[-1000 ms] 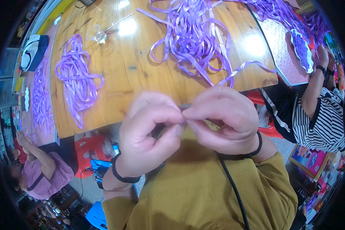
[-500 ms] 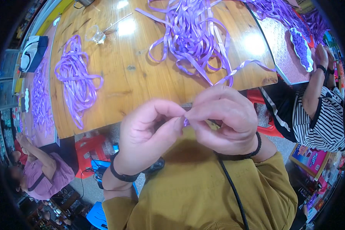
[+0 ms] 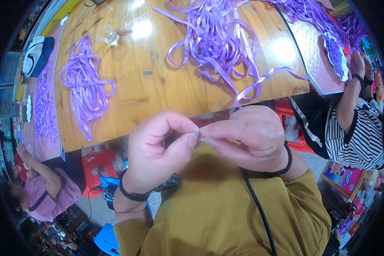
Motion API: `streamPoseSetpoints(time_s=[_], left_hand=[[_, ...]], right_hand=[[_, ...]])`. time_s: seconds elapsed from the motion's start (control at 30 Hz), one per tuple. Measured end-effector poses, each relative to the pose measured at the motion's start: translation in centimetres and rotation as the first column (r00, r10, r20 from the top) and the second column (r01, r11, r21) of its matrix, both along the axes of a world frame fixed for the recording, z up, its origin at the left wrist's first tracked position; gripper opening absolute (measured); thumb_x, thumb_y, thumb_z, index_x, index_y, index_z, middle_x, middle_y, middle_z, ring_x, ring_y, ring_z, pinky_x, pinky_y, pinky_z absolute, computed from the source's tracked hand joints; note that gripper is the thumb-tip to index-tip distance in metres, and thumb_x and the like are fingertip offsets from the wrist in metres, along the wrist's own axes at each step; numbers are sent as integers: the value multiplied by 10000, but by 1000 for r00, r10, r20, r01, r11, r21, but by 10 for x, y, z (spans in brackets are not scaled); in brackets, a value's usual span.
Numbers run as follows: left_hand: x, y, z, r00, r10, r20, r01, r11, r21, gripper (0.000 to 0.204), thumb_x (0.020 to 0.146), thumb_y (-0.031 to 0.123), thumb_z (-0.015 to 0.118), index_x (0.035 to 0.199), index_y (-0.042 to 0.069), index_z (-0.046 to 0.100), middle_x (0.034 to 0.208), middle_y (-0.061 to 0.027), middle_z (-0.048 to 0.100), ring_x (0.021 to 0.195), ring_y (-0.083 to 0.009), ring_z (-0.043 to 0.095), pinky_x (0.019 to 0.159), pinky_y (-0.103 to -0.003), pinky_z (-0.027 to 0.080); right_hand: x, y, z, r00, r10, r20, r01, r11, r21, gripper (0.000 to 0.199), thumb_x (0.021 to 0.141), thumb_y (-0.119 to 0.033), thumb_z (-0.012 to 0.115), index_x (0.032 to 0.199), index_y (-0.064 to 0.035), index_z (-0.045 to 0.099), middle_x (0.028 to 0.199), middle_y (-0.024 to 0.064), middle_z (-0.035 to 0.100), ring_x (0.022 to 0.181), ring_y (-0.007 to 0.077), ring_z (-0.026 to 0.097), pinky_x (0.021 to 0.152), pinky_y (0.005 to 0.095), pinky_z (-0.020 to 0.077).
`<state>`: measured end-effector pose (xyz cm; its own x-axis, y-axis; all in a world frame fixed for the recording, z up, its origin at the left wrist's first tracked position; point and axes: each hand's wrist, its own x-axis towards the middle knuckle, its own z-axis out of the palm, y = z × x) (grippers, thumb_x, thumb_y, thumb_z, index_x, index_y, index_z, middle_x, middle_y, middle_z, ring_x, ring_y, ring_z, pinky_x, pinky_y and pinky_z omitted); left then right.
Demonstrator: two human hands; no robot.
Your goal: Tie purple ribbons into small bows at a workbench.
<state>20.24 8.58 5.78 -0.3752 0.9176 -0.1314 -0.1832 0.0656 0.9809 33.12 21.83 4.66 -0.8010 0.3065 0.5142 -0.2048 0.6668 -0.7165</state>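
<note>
One glossy wooden table (image 3: 158,85) in a crowded workroom, two purple ribbon heaps, large (image 3: 217,38) and small (image 3: 83,85), left hand (image 3: 158,149) and right hand (image 3: 247,136) pinching together, probably a tiny ribbon piece (image 3: 200,135), above mustard-clothed lap.

Tiny purple ribbon piece (image 3: 201,135) between fingers (image 3: 191,139)

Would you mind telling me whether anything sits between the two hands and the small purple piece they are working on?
Nothing visible does: left hand and right hand already pinch the purple piece between their fingertips.
</note>
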Motion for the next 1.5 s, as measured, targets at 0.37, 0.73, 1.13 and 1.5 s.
streamPoseSetpoints(time_s=[0.37,0.73,1.13,1.5], left_hand=[[-2,-3,-3,997,35,-64,-36,999,-15,58,786,0,571,842,8,555,769,9,558,700,-35,499,627,-173,401],[-2,-3,-16,916,99,-389,-81,995,61,77,708,1,620,759,33,572,663,-16,546,577,-57,500,512,-187,388],[-7,1,-10,844,104,-526,-50,992,115,218,666,-14,606,879,31,590,757,-47,567,619,-128,525,566,-241,407],[-5,3,-13,245,133,-960,109,981,163,194,538,-11,559,721,52,552,654,-55,510,579,-220,492,649,-340,393]], right_hand=[[-4,-4,-1,997,69,38,-62,987,-150,121,724,-41,632,840,-21,605,745,68,598,596,182,550,512,263,390],[-3,-6,-6,980,119,159,-81,970,-229,83,753,-53,611,830,-24,599,675,79,592,535,221,567,480,263,417],[0,-1,-2,971,116,210,-56,961,-272,63,757,-65,604,788,-19,576,660,68,545,553,185,535,503,263,398],[-1,-3,-9,970,172,173,-148,979,-142,73,736,-63,615,780,-30,567,662,87,554,547,233,548,485,296,418]])
